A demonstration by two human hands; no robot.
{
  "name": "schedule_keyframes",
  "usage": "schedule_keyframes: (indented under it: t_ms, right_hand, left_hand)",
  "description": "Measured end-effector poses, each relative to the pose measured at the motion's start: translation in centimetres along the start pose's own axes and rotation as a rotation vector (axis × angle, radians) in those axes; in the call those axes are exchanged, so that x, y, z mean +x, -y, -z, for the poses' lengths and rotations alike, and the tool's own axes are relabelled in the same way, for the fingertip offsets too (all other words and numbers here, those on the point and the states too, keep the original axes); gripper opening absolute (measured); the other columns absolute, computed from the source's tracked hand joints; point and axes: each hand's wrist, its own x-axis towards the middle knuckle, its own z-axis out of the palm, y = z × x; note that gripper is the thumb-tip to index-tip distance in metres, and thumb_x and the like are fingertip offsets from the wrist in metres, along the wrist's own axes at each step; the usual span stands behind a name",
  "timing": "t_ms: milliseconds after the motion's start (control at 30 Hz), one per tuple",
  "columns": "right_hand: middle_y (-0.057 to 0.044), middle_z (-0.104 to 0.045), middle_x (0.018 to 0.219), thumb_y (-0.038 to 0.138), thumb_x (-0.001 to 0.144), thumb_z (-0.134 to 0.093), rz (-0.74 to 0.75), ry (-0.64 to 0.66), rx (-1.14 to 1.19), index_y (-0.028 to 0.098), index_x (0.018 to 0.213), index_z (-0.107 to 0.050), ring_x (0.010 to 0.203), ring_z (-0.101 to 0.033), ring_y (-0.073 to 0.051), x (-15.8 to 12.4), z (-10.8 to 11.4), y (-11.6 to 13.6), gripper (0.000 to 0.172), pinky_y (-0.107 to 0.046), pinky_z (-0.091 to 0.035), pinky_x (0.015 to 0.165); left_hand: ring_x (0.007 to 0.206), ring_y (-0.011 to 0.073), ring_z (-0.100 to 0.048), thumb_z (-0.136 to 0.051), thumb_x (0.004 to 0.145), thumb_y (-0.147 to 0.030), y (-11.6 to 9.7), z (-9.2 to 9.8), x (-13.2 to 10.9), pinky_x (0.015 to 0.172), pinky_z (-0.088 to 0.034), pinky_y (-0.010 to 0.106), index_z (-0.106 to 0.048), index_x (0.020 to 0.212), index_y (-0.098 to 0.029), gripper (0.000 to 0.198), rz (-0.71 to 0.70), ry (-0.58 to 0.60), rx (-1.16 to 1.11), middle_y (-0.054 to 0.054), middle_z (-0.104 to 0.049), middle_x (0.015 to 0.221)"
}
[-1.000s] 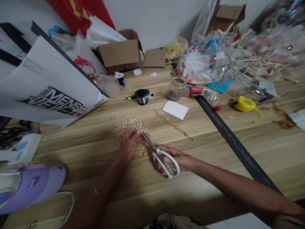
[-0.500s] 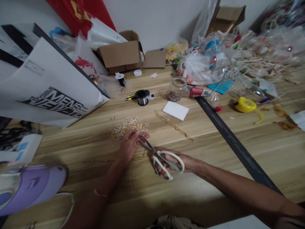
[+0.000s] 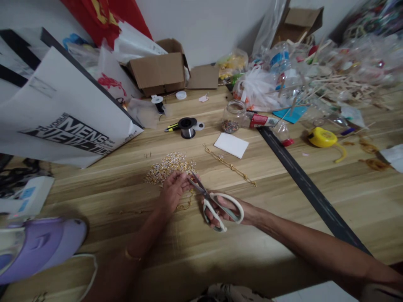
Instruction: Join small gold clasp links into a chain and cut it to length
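Note:
My right hand (image 3: 222, 209) is wrapped round the white handles of a pair of scissors (image 3: 206, 195), whose blades are parted and point up and left. At the blade tips, my left hand (image 3: 174, 184) pinches a thin gold chain (image 3: 190, 199), which hangs down to the table below the fingers. Just behind my left hand lies a pile of gold and clear beads (image 3: 170, 164). A second gold chain (image 3: 231, 166) is stretched out on the table to the right of the pile.
Behind the beads stand a wire spool (image 3: 188, 128), a white card (image 3: 231, 145) and a bead jar (image 3: 233, 117). A white paper bag (image 3: 63, 109) and a purple appliance (image 3: 47, 247) are at the left. A yellow tape measure (image 3: 322, 137) lies at the right, before plastic bags and bottles.
The scissors' blades have opened wider and their handles have come closer together in the view. My left hand has stayed nearly in place.

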Motion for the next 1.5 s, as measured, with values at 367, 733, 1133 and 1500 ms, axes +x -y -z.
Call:
schedule_keyframes:
  t_ms: [367, 733, 1133, 1500]
  right_hand:
    - [-0.004, -0.058, 0.079, 0.051, 0.083, -0.055, -0.018, -0.04, 0.014, 0.013, 0.1, -0.055, 0.063, -0.059, -0.011, 0.09, -0.02, 0.11, 0.041, -0.027, -0.049, 0.063]
    - [-0.002, -0.056, 0.072, 0.049, 0.084, -0.055, 0.057, -0.07, -0.054, 0.013, 0.092, -0.052, 0.055, -0.055, -0.008, 0.28, -0.66, 0.54, 0.036, -0.023, -0.046, 0.055]
    - [0.0, -0.053, 0.069, 0.049, 0.087, -0.05, 0.033, -0.07, -0.031, 0.013, 0.101, -0.052, 0.048, -0.049, -0.006, 0.28, -0.19, 0.11, 0.039, -0.018, -0.04, 0.044]
    - [0.002, -0.051, 0.067, 0.051, 0.085, -0.052, -0.009, -0.085, 0.025, 0.015, 0.1, -0.052, 0.046, -0.045, -0.005, 0.24, -0.34, 0.1, 0.04, -0.017, -0.034, 0.041]
  left_hand:
    - [0.085, 0.0245, -0.069, -0.073, 0.067, -0.035, 0.09, -0.39, -0.27, 0.073, -0.053, 0.034, -0.048, 0.071, -0.016, 0.033, 0.03, 0.031, 0.07, 0.007, -0.073, 0.08]
    - [0.083, 0.0225, -0.069, -0.07, 0.072, -0.033, 0.59, -0.38, -0.46, 0.069, -0.053, 0.03, -0.047, 0.071, -0.016, 0.029, 0.056, 0.096, 0.09, 0.008, -0.073, 0.083]
    - [0.08, 0.0229, -0.07, -0.071, 0.07, -0.035, 0.6, -0.75, -0.54, 0.068, -0.053, 0.03, -0.047, 0.07, -0.015, 0.031, 0.069, 0.091, 0.106, 0.009, -0.073, 0.082]
    - [0.082, 0.0227, -0.069, -0.067, 0.074, -0.033, 0.78, -0.53, -0.6, 0.07, -0.052, 0.032, -0.047, 0.072, -0.015, 0.027, 0.058, 0.108, 0.11, 0.01, -0.073, 0.085]
